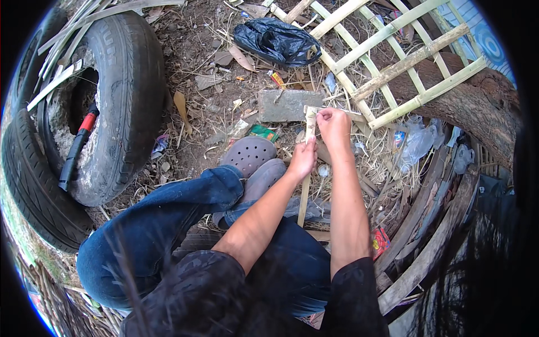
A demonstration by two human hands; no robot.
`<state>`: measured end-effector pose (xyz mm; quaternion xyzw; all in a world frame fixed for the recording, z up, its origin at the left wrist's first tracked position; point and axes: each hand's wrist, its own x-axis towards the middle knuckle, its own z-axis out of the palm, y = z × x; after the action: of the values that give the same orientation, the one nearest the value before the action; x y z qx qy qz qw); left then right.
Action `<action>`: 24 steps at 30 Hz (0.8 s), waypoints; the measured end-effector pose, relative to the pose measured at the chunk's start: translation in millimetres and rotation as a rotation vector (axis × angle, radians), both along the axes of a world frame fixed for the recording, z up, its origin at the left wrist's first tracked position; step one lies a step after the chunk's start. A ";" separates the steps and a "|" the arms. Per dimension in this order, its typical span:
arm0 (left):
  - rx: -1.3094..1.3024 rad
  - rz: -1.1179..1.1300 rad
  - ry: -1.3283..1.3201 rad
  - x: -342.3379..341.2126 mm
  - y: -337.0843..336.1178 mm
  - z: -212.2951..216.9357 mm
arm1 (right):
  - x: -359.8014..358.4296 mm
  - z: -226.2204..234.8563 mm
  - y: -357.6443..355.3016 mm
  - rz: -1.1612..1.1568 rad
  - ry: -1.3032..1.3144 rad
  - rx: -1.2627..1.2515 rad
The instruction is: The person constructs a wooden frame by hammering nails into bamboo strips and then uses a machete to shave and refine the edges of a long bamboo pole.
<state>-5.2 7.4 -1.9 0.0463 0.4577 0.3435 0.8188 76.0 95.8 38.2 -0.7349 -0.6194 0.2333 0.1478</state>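
A thin bamboo strip (304, 203) runs from beside my legs up to a grey block on the ground. My left hand (303, 158) is closed around it a little below its far end. At that far end, my right hand (335, 128) is pinched, its fingertips touching or just above the strip; anything between them is too small to make out. A second bamboo piece (352, 115) lies crosswise there, partly hidden behind my right hand. The grey block (275, 106) lies just left of this joint. Beyond my hands rests a bamboo lattice (387, 73).
At the left stands a tyre (135, 95) with a red and black handled tool (78, 143) resting in it. A black plastic bag (275, 42) lies ahead. A thick log (460, 98) and curved wooden planks (432, 241) are on the right. Litter and straw cover the soil.
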 end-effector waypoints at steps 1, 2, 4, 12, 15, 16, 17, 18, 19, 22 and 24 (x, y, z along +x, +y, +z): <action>-0.003 0.000 0.013 0.3 0.0 0.0 | -1.5 5.6 3.5 0.022 -0.016 -0.026; -0.002 -0.008 0.029 -0.4 0.1 -0.6 | -6.9 12.6 6.4 0.026 0.022 -0.039; -0.007 -0.008 0.024 -1.4 0.1 -1.2 | -11.5 15.8 14.7 0.119 -0.081 -0.007; -0.015 -0.007 0.010 -0.1 -1.3 -7.1 | -14.4 26.8 27.4 0.245 -0.188 -0.061; -0.030 -0.008 0.015 -0.1 -0.4 -3.4 | -12.1 26.5 24.8 0.239 -0.194 -0.096; -0.028 -0.008 0.016 0.5 -0.1 -3.4 | -13.3 27.1 25.2 0.213 -0.194 -0.112; -0.025 -0.008 0.018 0.9 0.2 -3.6 | -13.9 27.0 25.7 0.215 -0.192 -0.112; -0.026 -0.006 0.019 0.7 0.3 -3.9 | -14.0 26.7 26.7 0.240 -0.206 -0.098; -0.021 -0.012 0.024 0.9 0.0 -4.2 | -14.2 26.7 27.5 0.264 -0.222 -0.085; -0.023 -0.013 0.019 0.7 -0.9 -4.5 | -17.9 28.4 34.3 0.360 -0.328 -0.126; -0.028 -0.010 0.008 1.4 -0.6 -3.2 | -25.8 31.0 35.4 0.425 -0.385 -0.103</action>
<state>-3.7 6.7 -5.1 0.0383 0.4654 0.3325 0.8194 50.2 131.2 69.1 -0.6259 -0.7635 0.1464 -0.0624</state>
